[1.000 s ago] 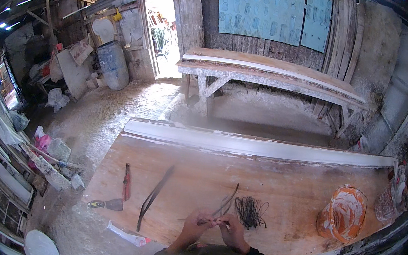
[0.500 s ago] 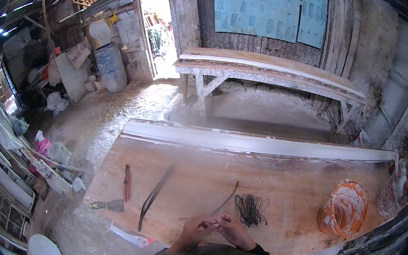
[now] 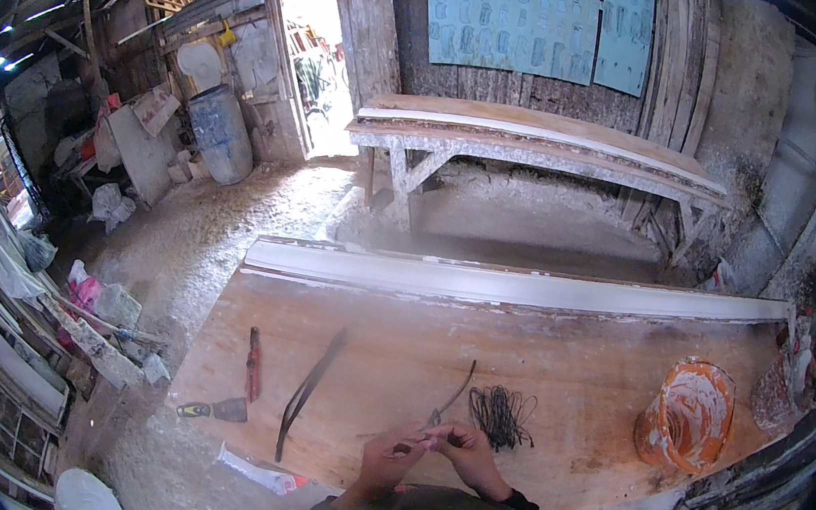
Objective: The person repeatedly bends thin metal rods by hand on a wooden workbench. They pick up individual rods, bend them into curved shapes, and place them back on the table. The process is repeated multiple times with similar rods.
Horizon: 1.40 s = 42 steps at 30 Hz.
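My left hand (image 3: 389,459) and my right hand (image 3: 467,457) meet over the table's near edge, fingertips pinched together. What they pinch is too small to make out. Just beyond the fingers, a thin dark strip (image 3: 460,389) runs away from me, with a small loop or knot at its near end. Whether that end reaches into my fingers is unclear. To the right of it lies a bundle of thin black wire (image 3: 501,417). Left of my hands are a longer dark strip (image 3: 303,397), red-handled pliers (image 3: 254,366) and a putty knife (image 3: 214,409).
An orange bucket smeared with white (image 3: 688,418) stands on the right of the wooden table (image 3: 575,375). A long white moulding (image 3: 515,287) lies along the far edge. Behind is another bench (image 3: 541,144); a blue barrel (image 3: 222,133) stands left of the doorway.
My fingers have shifted slightly, staying pinched together. A small loop or knot now shows at the near end of the thin dark strip. The tools and bucket have not moved.
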Each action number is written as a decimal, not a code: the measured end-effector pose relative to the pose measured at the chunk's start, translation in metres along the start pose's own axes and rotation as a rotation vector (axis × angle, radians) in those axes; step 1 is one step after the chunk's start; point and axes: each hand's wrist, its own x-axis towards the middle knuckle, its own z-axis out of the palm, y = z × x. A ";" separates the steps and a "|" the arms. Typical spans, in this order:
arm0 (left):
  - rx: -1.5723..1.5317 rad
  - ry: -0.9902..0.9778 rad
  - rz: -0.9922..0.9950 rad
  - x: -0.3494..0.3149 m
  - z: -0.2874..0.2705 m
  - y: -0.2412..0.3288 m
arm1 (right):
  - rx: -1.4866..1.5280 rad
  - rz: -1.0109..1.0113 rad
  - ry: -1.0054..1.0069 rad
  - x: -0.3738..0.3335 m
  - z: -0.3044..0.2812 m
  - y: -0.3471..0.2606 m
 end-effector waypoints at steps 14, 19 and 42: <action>0.000 0.084 -0.048 0.000 0.006 -0.017 | -0.412 -0.279 0.043 0.008 -0.003 0.030; -0.262 -0.020 -0.271 0.007 0.004 -0.008 | 0.131 0.033 -0.069 0.003 -0.002 0.017; -0.144 0.126 0.009 0.002 0.013 -0.023 | 0.275 0.129 0.023 0.004 -0.008 0.017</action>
